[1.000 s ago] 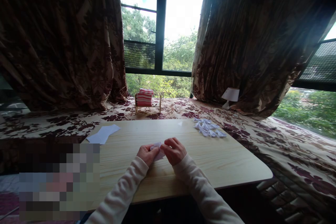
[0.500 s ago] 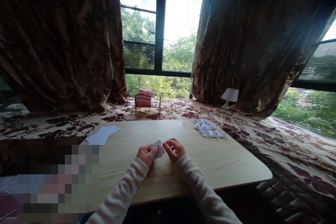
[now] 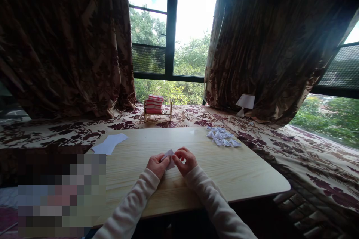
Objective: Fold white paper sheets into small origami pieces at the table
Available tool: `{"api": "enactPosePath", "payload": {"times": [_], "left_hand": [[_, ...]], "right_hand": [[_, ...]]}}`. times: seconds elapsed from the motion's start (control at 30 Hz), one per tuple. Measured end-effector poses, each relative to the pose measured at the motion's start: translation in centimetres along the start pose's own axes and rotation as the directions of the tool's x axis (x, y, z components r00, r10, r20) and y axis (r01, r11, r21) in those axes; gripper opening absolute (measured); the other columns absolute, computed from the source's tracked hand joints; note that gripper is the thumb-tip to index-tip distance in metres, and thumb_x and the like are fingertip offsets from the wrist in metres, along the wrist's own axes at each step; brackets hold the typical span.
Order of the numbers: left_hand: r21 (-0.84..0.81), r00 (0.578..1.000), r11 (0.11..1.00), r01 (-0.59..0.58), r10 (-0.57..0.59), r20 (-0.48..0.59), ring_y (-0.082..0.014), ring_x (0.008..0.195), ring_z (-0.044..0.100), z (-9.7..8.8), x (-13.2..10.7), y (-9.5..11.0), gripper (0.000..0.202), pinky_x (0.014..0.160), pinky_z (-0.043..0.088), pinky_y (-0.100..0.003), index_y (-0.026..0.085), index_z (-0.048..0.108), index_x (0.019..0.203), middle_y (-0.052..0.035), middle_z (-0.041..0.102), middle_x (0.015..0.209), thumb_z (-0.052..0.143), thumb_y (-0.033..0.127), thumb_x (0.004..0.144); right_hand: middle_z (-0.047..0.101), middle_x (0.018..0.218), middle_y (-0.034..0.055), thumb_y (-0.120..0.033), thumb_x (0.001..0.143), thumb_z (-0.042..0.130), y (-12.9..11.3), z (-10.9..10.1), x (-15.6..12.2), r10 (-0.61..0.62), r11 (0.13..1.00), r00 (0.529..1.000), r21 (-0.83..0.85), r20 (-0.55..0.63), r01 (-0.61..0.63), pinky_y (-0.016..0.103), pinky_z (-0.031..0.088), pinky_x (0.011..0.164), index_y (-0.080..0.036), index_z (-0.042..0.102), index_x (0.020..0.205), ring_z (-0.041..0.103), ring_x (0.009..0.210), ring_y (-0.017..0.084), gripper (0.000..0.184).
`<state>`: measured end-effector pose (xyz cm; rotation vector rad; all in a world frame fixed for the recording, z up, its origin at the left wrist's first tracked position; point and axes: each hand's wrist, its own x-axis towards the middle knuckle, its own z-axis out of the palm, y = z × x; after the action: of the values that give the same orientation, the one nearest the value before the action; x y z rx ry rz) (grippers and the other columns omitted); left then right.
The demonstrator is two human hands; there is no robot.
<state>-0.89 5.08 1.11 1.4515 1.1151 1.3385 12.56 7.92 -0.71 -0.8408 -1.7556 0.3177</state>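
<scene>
A small folded piece of white paper (image 3: 170, 163) is held just above the wooden table (image 3: 134, 186). My left hand (image 3: 157, 165) pinches it from the left, thumb on top. My right hand (image 3: 185, 160) has thumb and forefinger closed at the paper's right edge, the other fingers curled. The folds between the fingertips are partly hidden. Several folded white paper pieces (image 3: 223, 137) with pointed tips lie grouped at the table's far right. Flat white paper sheets (image 3: 110, 144) rest at the far left corner.
Beyond the table, a ledge with flowered cloth (image 3: 190, 114) runs under the window. On it stand a small rack (image 3: 157, 113) with striped red-and-white folded cloths (image 3: 154, 104) and a little white lamp (image 3: 246, 101). Dark curtains (image 3: 252, 44) hang on both sides.
My right hand has moved slightly left, and its fingertips now meet the folded paper's right edge. My left hand has barely shifted and keeps its pinch.
</scene>
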Motion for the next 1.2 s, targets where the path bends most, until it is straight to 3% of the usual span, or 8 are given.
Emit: {"api": "enactPosePath", "payload": {"times": [0.33, 0.53, 0.8, 0.97, 1.2], "left_hand": [[0.088, 0.995, 0.991, -0.103, 0.101, 0.024, -0.0104, 0.053, 0.041, 0.3, -0.4, 0.5, 0.024, 0.049, 0.032, -0.021, 0.013, 0.061, 0.054, 0.0018, 0.049, 0.052, 0.055, 0.032, 0.068], [0.1, 0.991, 0.987, -0.125, 0.12, 0.059, -0.0111, 0.055, 0.043, 0.4, -0.5, 0.7, 0.026, 0.051, 0.034, -0.021, 0.013, 0.06, 0.049, 0.0, 0.05, 0.055, 0.056, 0.031, 0.067], [0.057, 0.999, 0.998, -0.032, 0.031, 0.026, -0.0106, 0.049, 0.044, 0.3, -0.3, 0.2, 0.026, 0.047, 0.033, -0.021, 0.01, 0.066, 0.068, 0.0006, 0.054, 0.051, 0.055, 0.033, 0.068], [0.027, 1.0, 1.0, -0.011, 0.01, 0.011, -0.0105, 0.048, 0.045, 0.3, -0.1, -0.1, 0.028, 0.046, 0.033, -0.021, 0.009, 0.066, 0.067, 0.0012, 0.055, 0.05, 0.057, 0.036, 0.066], [-0.001, 1.0, 1.0, -0.013, 0.013, 0.008, -0.011, 0.05, 0.047, 0.3, -0.1, 0.0, 0.026, 0.049, 0.036, -0.021, 0.011, 0.065, 0.066, 0.001, 0.055, 0.052, 0.062, 0.036, 0.062]], "right_hand": [[0.041, 0.056, -0.0034, -0.022, 0.07, 0.05, 0.4, 0.2, 0.0, -0.007, 1.0, 0.999, 0.001, 0.039, 0.007, 0.022, 0.034, 0.047, -0.019, 0.044, 0.056, 0.04, 0.051, 0.01, 0.015], [0.041, 0.053, -0.0032, -0.024, 0.071, 0.047, 0.9, 0.1, -0.1, 0.052, 0.998, 0.997, 0.04, 0.065, -0.055, 0.022, 0.033, 0.047, -0.019, 0.044, 0.05, 0.04, 0.05, 0.009, 0.022], [0.046, 0.053, -0.0011, -0.036, 0.084, 0.032, 1.0, 0.3, -0.2, 0.191, 0.974, 0.981, 0.119, 0.039, -0.194, 0.021, 0.036, 0.043, -0.016, 0.052, 0.055, 0.044, 0.047, 0.009, 0.04], [0.048, 0.056, -0.0013, -0.034, 0.075, 0.049, 0.7, 0.2, -0.2, 0.192, 0.974, 0.981, 0.117, 0.013, -0.193, 0.02, 0.037, 0.045, -0.016, 0.054, 0.058, 0.045, 0.049, 0.01, 0.025], [0.048, 0.056, -0.0014, -0.033, 0.075, 0.048, 0.6, 0.3, -0.3, 0.181, 0.975, 0.983, 0.126, 0.015, -0.182, 0.02, 0.037, 0.044, -0.017, 0.054, 0.059, 0.044, 0.049, 0.009, 0.024]]}}
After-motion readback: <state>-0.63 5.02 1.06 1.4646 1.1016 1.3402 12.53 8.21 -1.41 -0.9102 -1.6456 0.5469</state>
